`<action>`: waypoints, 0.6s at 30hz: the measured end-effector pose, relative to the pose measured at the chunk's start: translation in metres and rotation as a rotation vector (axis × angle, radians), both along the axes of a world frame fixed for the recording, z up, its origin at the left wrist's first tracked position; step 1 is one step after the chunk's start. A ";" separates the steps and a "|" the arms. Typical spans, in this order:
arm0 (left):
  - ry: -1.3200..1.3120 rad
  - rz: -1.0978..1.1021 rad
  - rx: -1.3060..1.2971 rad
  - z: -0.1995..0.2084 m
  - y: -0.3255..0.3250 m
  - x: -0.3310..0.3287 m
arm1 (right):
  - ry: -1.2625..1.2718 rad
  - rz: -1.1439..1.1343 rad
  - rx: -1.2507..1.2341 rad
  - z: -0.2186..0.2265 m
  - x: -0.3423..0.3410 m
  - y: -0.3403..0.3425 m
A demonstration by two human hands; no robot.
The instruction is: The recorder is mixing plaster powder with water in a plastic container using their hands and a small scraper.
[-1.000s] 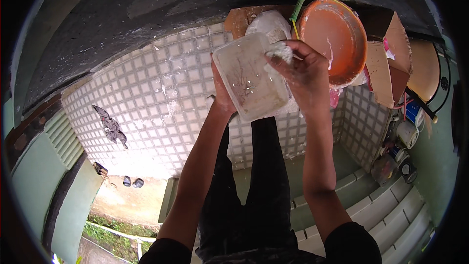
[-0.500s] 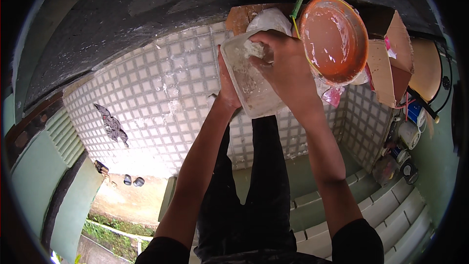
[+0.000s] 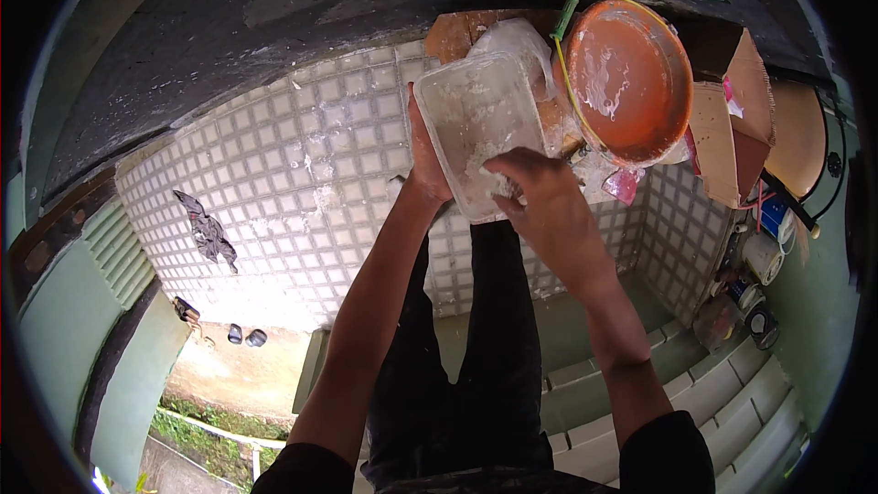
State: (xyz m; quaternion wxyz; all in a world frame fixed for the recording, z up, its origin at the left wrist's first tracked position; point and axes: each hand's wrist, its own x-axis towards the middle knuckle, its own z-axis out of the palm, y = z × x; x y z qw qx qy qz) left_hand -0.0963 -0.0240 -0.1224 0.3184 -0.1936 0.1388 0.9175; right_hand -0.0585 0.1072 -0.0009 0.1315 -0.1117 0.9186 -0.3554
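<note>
A clear, cloudy plastic container (image 3: 471,119), rectangular and smeared with whitish residue, is tilted in front of me. My left hand (image 3: 427,151) grips it by its left side, the fingers mostly hidden behind the wall. At the near right corner, my right hand (image 3: 546,199) is closed with a whitish, crumpled wad (image 3: 503,185) pinched between thumb and fingers, pressed to the inside. What the wad is made of cannot be made out. Just beyond the right hand stands an orange bucket (image 3: 672,119) holding cloudy liquid with white streaks.
The bucket has a yellow handle with a green grip (image 3: 566,16). Behind the container lies a whitish plastic bag (image 3: 517,37) on a brown board (image 3: 448,35). An open cardboard box (image 3: 718,137) stands right of the bucket. A dark rag (image 3: 208,233) lies on the tiled floor (image 3: 274,165).
My right hand has slid with the wad from the container's far end toward its near right corner. My left hand keeps its hold in nearly the same place.
</note>
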 end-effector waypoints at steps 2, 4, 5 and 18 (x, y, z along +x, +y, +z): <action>-0.012 -0.010 -0.002 0.000 0.002 0.000 | -0.066 -0.038 -0.026 0.003 0.002 0.000; -0.010 -0.003 0.006 0.000 0.000 0.000 | -0.128 -0.073 -0.061 0.002 0.002 -0.001; -0.009 -0.002 0.004 -0.007 -0.002 0.001 | -0.125 -0.101 -0.033 0.000 0.003 0.002; -0.037 0.036 0.223 -0.013 -0.006 -0.001 | -0.138 -0.116 -0.136 -0.007 0.009 -0.014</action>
